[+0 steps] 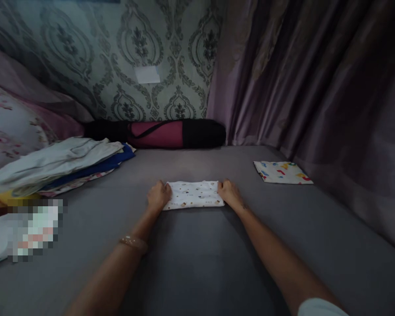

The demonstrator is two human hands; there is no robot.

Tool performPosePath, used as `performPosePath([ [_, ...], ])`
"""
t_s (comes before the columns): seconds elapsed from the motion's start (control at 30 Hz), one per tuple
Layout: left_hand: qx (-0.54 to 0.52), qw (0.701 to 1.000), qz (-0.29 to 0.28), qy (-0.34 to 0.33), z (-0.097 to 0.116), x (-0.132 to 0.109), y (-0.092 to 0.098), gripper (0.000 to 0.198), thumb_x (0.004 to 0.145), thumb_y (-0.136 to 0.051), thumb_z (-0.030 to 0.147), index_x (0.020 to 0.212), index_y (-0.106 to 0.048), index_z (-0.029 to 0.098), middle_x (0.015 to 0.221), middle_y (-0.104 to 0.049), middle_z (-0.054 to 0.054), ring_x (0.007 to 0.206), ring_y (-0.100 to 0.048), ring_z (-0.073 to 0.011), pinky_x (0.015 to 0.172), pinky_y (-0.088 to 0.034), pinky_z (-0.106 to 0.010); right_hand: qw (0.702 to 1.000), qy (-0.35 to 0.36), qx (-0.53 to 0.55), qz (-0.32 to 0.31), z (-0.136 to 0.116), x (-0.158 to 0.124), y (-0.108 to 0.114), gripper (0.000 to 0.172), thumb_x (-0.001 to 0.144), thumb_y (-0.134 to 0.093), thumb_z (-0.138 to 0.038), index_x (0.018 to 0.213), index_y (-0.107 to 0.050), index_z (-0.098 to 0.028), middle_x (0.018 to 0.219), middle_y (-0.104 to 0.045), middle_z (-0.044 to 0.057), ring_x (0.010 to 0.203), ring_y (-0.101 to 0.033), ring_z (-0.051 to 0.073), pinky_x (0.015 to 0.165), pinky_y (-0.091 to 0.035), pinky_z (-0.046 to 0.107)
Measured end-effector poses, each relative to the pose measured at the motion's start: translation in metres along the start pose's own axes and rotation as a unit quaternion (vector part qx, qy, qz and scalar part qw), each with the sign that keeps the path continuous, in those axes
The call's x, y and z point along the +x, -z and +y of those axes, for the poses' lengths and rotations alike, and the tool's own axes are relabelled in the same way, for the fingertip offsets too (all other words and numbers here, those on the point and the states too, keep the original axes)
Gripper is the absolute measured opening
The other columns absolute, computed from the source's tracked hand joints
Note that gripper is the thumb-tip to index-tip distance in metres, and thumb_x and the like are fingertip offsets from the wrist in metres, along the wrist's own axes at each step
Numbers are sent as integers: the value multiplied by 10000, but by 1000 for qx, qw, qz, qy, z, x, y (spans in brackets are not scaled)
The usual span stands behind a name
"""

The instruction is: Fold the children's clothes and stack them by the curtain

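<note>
A white cloth point(194, 194) with small brown and dark prints lies folded into a flat rectangle on the grey bed sheet point(197, 259). My left hand point(158, 195) is closed on its left end, thumb toward the cloth. At the opposite end my right hand point(230, 193) grips the upper right corner with curled fingers. Both arms reach straight forward, and a bracelet point(133, 242) circles my left wrist. Further right lies another folded cloth point(283, 172), cream with red, blue and yellow figures.
Stacked clothes point(59, 162) lie at the left beside a floral pillow point(9, 118). A black and maroon roll bag point(158, 134) rests along the patterned wall point(138, 39). Purple curtains point(260, 66) hang on the right. A partly pixelated white object point(0, 237) sits at the left edge.
</note>
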State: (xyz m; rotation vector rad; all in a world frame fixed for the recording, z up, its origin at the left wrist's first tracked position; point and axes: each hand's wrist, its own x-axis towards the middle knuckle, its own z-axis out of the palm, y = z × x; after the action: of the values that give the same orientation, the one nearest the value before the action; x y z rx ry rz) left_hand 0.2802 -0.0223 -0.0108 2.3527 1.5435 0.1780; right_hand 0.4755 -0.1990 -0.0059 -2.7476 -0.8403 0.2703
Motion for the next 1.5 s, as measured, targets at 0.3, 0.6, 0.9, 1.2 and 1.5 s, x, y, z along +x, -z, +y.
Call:
performPosePath([
  [0.3,51,971,114,-206,4,-34,15,358,956,-357,375,1140,-562,147,1142,-629,-154,1068,-587,-251,907,-433,-338,991,105,-18,83,-20,-30,12,427,1006,-222,-263,1163,-605,-158,1115,-660,156,1011,-626,226,848,-444,326],
  [0.6,114,941,48,-316,30,-45,-31,482,967,-281,295,1362,-488,113,1431,-479,-143,1373,-361,-288,1154,-188,-487,942,335,-15,24,-53,-56,-33,504,987,-259,-290,1421,-418,-91,1473,-426,116,1376,-335,237,1149,-190,409],
  [0.9,123,946,9,-301,22,-41,-35,550,984,-226,371,1444,-392,121,1517,-345,-123,1424,-263,-283,1152,-195,-501,940,341,-6,10,-42,-47,-41,541,994,-218,-353,1460,-365,-120,1515,-364,89,1419,-254,208,1166,-144,413],
  [1.2,117,936,-11,-331,14,-34,-29,587,977,-221,446,1445,-387,133,1508,-367,-122,1419,-283,-259,1155,-190,-462,949,313,-41,3,-33,-46,-26,567,988,-265,-387,1450,-379,-79,1513,-349,144,1421,-251,244,1167,-119,423],
  [1.5,65,931,-30,-358,-6,-21,-26,541,984,-207,454,1443,-398,239,1513,-373,-53,1425,-272,-221,1172,-75,-513,953,298,-44,23,-5,-39,-23,518,999,-241,-449,1452,-399,-251,1536,-326,70,1422,-246,250,1153,-128,470],
])
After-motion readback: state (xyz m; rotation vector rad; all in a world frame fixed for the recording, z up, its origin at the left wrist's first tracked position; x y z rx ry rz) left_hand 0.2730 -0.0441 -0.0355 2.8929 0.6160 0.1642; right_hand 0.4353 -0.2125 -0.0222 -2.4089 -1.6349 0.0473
